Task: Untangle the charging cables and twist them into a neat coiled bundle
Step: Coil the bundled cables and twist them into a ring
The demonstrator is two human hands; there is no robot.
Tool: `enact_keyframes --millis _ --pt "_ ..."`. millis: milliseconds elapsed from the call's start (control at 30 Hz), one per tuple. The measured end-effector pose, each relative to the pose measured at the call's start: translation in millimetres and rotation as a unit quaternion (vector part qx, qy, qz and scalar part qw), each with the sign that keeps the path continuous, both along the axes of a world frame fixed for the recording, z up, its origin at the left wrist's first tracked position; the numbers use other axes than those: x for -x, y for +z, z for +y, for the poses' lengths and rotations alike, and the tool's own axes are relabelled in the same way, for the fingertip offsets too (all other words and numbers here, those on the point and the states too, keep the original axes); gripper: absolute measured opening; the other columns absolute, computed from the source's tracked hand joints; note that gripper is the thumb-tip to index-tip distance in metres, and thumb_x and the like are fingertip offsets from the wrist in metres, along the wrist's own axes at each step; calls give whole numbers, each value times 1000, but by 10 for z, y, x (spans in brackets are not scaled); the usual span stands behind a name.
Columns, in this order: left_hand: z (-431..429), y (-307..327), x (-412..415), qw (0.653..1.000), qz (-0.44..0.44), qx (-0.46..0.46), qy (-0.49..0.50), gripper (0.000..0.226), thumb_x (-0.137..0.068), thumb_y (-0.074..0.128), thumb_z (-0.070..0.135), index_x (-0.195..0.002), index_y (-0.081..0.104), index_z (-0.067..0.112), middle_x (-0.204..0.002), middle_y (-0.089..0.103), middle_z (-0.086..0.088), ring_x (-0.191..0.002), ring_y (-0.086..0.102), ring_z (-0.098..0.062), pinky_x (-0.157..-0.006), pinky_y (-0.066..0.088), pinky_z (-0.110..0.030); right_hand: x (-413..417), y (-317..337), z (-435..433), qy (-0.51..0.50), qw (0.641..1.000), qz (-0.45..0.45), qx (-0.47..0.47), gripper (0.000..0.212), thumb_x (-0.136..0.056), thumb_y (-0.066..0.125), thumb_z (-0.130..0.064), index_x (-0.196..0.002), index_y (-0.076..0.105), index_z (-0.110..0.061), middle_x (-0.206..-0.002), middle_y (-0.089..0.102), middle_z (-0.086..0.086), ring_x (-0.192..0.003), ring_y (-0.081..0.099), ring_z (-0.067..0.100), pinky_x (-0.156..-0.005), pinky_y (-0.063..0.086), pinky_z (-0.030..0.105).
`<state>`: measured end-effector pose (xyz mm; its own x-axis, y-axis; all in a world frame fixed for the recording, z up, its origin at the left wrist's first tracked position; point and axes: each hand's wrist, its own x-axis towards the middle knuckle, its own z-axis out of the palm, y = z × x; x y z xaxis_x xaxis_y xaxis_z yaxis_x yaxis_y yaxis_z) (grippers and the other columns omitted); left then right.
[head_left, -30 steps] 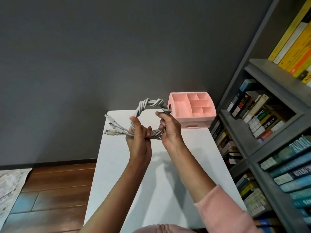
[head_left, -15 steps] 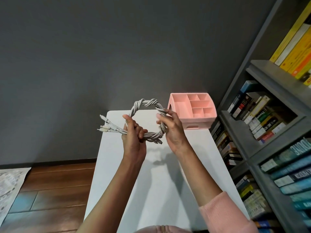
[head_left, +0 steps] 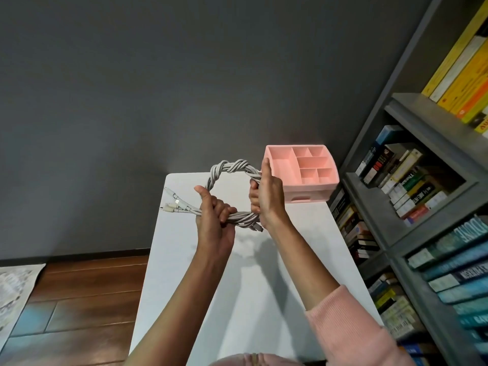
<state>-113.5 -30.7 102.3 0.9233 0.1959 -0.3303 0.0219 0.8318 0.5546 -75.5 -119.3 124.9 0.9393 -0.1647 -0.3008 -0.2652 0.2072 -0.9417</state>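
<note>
Several white charging cables [head_left: 232, 167] are twisted together into a ring held up in the air above the white table [head_left: 253, 291]. My left hand [head_left: 214, 220] is closed around the ring's lower left part, thumb up. Loose plug ends [head_left: 174, 202] stick out to the left of that fist. My right hand [head_left: 268, 196] grips the ring's right side, fingers wrapped round the strands. One more plug end [head_left: 258, 228] pokes out below, between the two hands.
A pink compartment organiser [head_left: 303, 170] stands at the table's far right corner, just behind my right hand. A grey bookshelf [head_left: 412, 207] packed with books runs along the right. A dark grey wall is behind. Wooden floor [head_left: 79, 299] lies to the left.
My right hand has slid up the right side of the ring and now stands more upright. The ring has opened wider. My left hand keeps its grip at the lower left.
</note>
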Motion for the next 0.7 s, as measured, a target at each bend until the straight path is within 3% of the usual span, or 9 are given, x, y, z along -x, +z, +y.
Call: enact_keyframes --millis 100,167,267,333,433,500,567,700 --pt "83 -9 -41 999 2 33 -4 49 -92 46 54 -59 27 22 -40 17 9 -32 17 -7 -42 33 -14 -19 -15 -46 71 995 13 -71 60 -96 30 -60 -56 35 -17 -40 22 -7 -32 14 7 -36 11 16" --pt "98 -13 -54 1000 1 21 6 48 -93 45 53 -60 28 22 -40 17 9 -33 18 -7 -42 35 -14 -22 -40 -47 106 988 5 -110 59 -98 29 -58 -62 46 -14 -43 33 -5 -33 25 7 -36 21 18" --pt "109 -8 -61 999 -4 -14 33 46 -94 43 52 -63 29 22 -43 19 10 -36 20 -6 -49 38 -15 -36 -120 -50 88 995 -41 8 58 -101 25 -51 -83 62 -11 -66 58 0 -54 51 11 -54 42 23" --pt "140 14 -72 998 -14 -44 48 44 -94 42 52 -64 30 22 -46 20 9 -39 21 -7 -54 40 -17 -26 -149 -75 66 991 -40 107 59 -100 25 -53 -93 64 -9 -78 64 1 -67 58 14 -64 46 28" --pt "183 40 -93 996 -29 -56 59 44 -95 39 53 -65 31 22 -47 21 9 -41 23 -8 -59 42 -18 35 -229 -67 66 975 -46 208 54 -89 44 -64 -88 62 -13 -79 65 -3 -74 62 18 -71 50 37" --pt "183 36 -101 996 -38 -51 60 44 -95 39 53 -65 32 22 -47 21 9 -42 24 -8 -62 41 -20 115 -308 -11 86 968 -52 230 43 -83 60 -58 -85 58 -15 -77 64 -2 -69 63 17 -65 54 35" --pt "176 26 -105 996 -46 -50 54 44 -95 38 53 -65 32 21 -48 21 8 -43 24 -8 -63 38 -21 185 -364 36 89 968 -69 224 32 -86 67 -40 -81 56 -10 -73 62 3 -58 61 14 -54 52 26" --pt "186 17 -94 995 -51 -69 56 45 -95 40 52 -64 30 21 -48 21 7 -44 24 -9 -63 35 -22 204 -396 48 68 981 -72 165 27 -88 67 -23 -82 61 2 -68 62 3 -56 65 14 -66 60 33"
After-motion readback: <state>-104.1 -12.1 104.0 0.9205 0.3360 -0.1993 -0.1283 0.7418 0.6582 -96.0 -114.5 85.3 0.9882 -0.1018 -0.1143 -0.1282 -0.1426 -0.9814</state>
